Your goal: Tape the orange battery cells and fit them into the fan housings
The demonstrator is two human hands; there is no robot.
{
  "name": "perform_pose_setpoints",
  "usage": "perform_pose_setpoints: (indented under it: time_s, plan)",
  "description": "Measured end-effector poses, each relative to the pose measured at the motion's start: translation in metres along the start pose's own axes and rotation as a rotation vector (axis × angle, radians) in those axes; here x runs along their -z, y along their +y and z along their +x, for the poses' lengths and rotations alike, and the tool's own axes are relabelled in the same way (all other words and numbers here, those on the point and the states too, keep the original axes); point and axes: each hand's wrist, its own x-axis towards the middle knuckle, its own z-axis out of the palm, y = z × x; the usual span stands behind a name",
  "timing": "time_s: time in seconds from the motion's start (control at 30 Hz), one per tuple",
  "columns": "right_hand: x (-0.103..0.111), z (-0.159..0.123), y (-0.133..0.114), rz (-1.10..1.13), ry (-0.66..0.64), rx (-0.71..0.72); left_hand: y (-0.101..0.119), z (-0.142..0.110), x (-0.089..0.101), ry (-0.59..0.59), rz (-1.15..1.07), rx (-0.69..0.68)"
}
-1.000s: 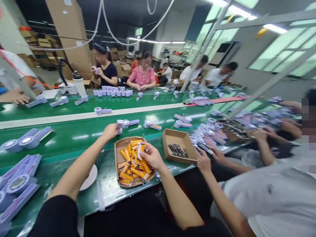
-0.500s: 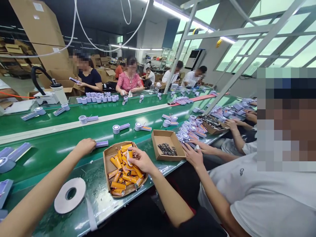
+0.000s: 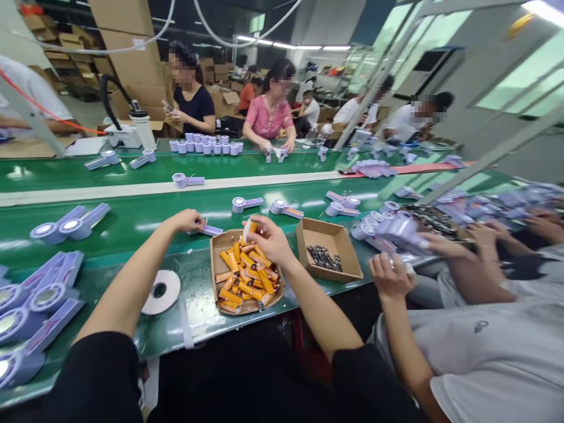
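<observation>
My left hand [image 3: 187,220] is closed on the round head of a lilac handheld fan [image 3: 210,230] lying on the green belt [image 3: 132,220]. My right hand [image 3: 267,236] pinches an orange battery cell [image 3: 247,230] just above the far edge of a cardboard tray of orange battery cells [image 3: 245,277]. The two hands are close together, the fan's handle pointing toward the right hand.
A white tape roll [image 3: 161,291] lies left of the tray. A cardboard box of dark metal parts [image 3: 328,256] sits to the right. Lilac fans [image 3: 42,294] pile at the left edge, more ride the belt. A neighbour's hands [image 3: 390,273] work at right; other people sit opposite.
My right hand has lifted the battery cell from the tray up toward the fan. My left hand stays on the fan's head. My head has turned, shifting the view.
</observation>
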Motion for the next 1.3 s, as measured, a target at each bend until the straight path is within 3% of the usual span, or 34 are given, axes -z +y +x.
perform_pose_setpoints:
  time_s: [0.17,0.3,0.47,0.83,1.1,1.3]
  plan:
    - [-0.029,0.092,0.011,-0.337,-0.191,0.020,0.008,0.006,-0.027,0.192,-0.115,0.075]
    - [-0.048,0.123,0.028,-0.678,-0.329,0.006,0.016,0.012,-0.039,0.271,-0.154,0.119]
    - [-0.053,0.124,0.034,-0.925,-0.484,0.026,0.021,0.018,-0.042,0.294,-0.181,0.116]
    - [-0.052,0.128,0.020,-1.331,-0.729,0.069,0.030,0.026,-0.043,0.315,-0.263,0.109]
    - [-0.059,0.134,0.024,-1.445,-0.862,0.049,0.043,0.030,-0.041,0.303,-0.295,0.134]
    - [-0.066,0.146,0.027,-1.383,-0.922,0.027,0.058,0.030,-0.036,0.286,-0.261,0.188]
